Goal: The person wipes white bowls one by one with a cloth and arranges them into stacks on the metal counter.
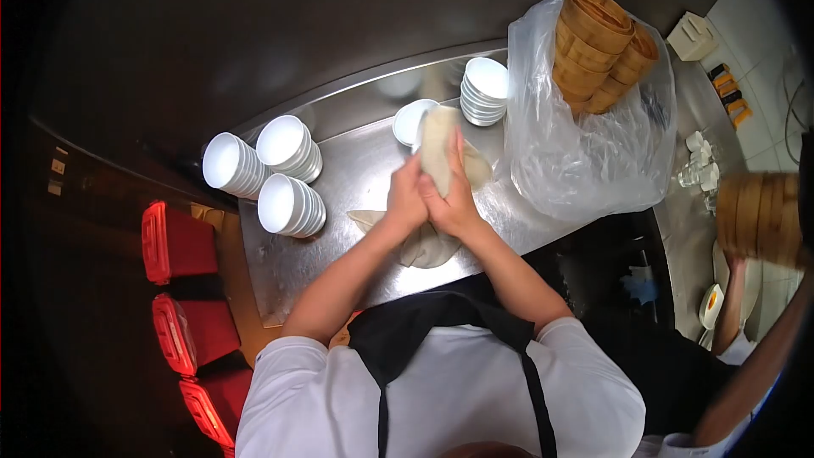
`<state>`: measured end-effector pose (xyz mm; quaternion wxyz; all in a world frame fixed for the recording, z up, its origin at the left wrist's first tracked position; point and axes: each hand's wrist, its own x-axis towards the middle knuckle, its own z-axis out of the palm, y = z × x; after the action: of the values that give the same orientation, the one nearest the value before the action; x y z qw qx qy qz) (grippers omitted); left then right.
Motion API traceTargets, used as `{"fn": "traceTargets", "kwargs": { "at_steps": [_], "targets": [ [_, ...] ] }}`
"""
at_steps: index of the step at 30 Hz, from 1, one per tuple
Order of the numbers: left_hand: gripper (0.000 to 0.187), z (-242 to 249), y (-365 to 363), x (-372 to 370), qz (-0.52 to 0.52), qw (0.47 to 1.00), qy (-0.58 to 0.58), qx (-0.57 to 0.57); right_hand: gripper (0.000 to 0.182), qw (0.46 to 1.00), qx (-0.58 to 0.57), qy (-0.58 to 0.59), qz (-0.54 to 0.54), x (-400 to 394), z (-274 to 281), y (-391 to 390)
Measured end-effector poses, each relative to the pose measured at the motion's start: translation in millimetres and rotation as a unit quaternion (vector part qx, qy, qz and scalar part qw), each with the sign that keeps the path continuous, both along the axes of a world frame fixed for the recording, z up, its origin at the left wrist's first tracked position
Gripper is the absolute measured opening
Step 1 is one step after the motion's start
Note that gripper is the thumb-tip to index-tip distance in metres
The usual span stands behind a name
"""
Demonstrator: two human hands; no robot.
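A beige cloth (pixel 436 153) is bunched up between my two hands over the steel counter (pixel 365 157), its upper part blurred by motion. My left hand (pixel 409 197) has its fingers closed around the cloth from the left. From the right, my right hand (pixel 455 201) grips it too, with the fingers pointing up along its side. I cannot tell whether something is wrapped inside. Loose cloth (pixel 428 246) spreads on the counter under my wrists. Just beyond the hands, a single white bowl (pixel 409 123) is partly hidden by the cloth.
Several stacks of white bowls (pixel 284 140) stand at the left, and another stack (pixel 485 89) at the back. Bamboo steamers (pixel 593 42) sit in a clear plastic bag (pixel 577 170). Red bins (pixel 182 242) line the left. At right, another person holds bamboo steamers (pixel 759 216).
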<state>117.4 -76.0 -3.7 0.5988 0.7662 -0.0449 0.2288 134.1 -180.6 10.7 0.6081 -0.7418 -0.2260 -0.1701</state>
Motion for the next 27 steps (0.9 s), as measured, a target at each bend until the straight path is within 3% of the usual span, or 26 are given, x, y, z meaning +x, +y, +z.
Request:
{"fn": "traceTargets", "kwargs": {
  "at_steps": [1, 3, 4, 6, 7, 8, 9, 12, 13, 15, 16, 17, 18, 20, 21, 24, 25, 26, 27],
  "targets": [
    [0.026, -0.7, 8.0, -16.4, -0.032, 0.992, 0.119, 0.017, 0.045, 0.997, -0.022, -0.07, 0.001, 6.0, 12.1, 7.8],
    [0.025, 11.3, 6.2, -38.1, -0.074, 0.989, 0.112, -0.07, 0.046, 0.991, 0.036, -0.024, 0.125, 30.2, 19.1, 6.9],
    [0.025, 20.4, 7.0, -47.6, -0.092, 0.983, 0.11, -0.113, 0.047, 0.97, 0.116, 0.132, 0.169, 35.7, 23.9, 3.7],
    [0.023, 26.1, 0.8, -51.9, -0.016, 0.992, 0.045, -0.118, 0.05, 0.834, 0.254, 0.428, 0.24, 42.0, 34.8, -0.2],
    [0.023, 28.6, -2.7, -46.9, 0.026, 0.979, 0.04, -0.196, 0.056, 0.902, 0.213, 0.343, 0.156, 30.8, 31.9, 16.7],
    [0.022, 30.4, -3.1, -43.1, 0.066, 0.959, 0.036, -0.275, 0.052, 0.917, 0.097, 0.373, 0.098, 12.9, 32.0, 21.6],
    [0.02, 18.0, 5.0, -33.5, 0.068, 0.951, 0.028, -0.299, 0.049, 0.961, 0.15, 0.209, 0.104, -9.7, 10.2, 41.7],
    [0.018, 9.5, 37.2, -38.2, 0.055, 0.988, 0.092, -0.11, 0.048, 0.974, 0.093, 0.13, 0.163, -21.8, -31.9, 46.0],
    [0.02, 23.6, 50.2, -49.0, 0.03, 0.99, 0.116, 0.068, 0.048, 0.971, 0.078, 0.14, 0.177, -19.2, -27.2, 39.3],
    [0.02, 49.8, 60.4, -62.1, -0.049, 0.976, 0.171, 0.129, 0.048, 0.965, 0.089, 0.167, 0.184, -7.4, -17.9, 32.2],
    [0.019, 55.3, 67.2, -65.7, -0.085, 0.964, 0.196, 0.158, 0.047, 0.94, 0.131, 0.251, 0.189, -0.6, -2.4, 24.2],
    [0.026, 43.6, 85.1, -63.6, -0.179, 0.958, 0.193, 0.114, 0.046, 0.904, 0.168, 0.331, 0.21, 17.1, -5.7, 13.8],
    [0.03, 43.4, 83.7, -62.4, -0.211, 0.961, 0.168, -0.067, 0.045, 0.86, 0.204, 0.406, 0.23, 26.6, 0.4, 10.7],
    [0.038, 43.9, 76.9, -58.5, -0.252, 0.869, 0.096, -0.415, 0.043, 0.843, 0.29, 0.402, 0.208, 17.8, 8.1, 13.4],
    [0.052, 36.7, 81.3, -49.0, -0.227, 0.847, 0.09, -0.472, 0.042, 0.832, 0.332, 0.398, 0.197, 13.1, 14.6, 15.5],
    [0.053, 39.9, 62.4, -37.6, -0.027, 0.926, 0.059, -0.371, 0.04, 0.917, 0.166, 0.316, 0.176, 7.1, 15.8, 17.3],
    [0.05, 26.7, 63.9, -34.3, -0.045, 0.94, 0.046, -0.335, 0.036, 0.915, 0.14, 0.323, 0.196, 1.7, 14.8, 17.6],
    [0.048, 13.7, 65.3, -30.9, -0.062, 0.952, 0.032, -0.299, 0.037, 0.937, 0.07, 0.24, 0.242, -8.2, 15.3, 17.0],
    [0.046, 20.9, 61.2, -33.3, -0.079, 0.918, 0.079, -0.381, 0.038, 0.946, -0.001, 0.155, 0.284, -18.7, 18.0, 14.8]
  ]
}}
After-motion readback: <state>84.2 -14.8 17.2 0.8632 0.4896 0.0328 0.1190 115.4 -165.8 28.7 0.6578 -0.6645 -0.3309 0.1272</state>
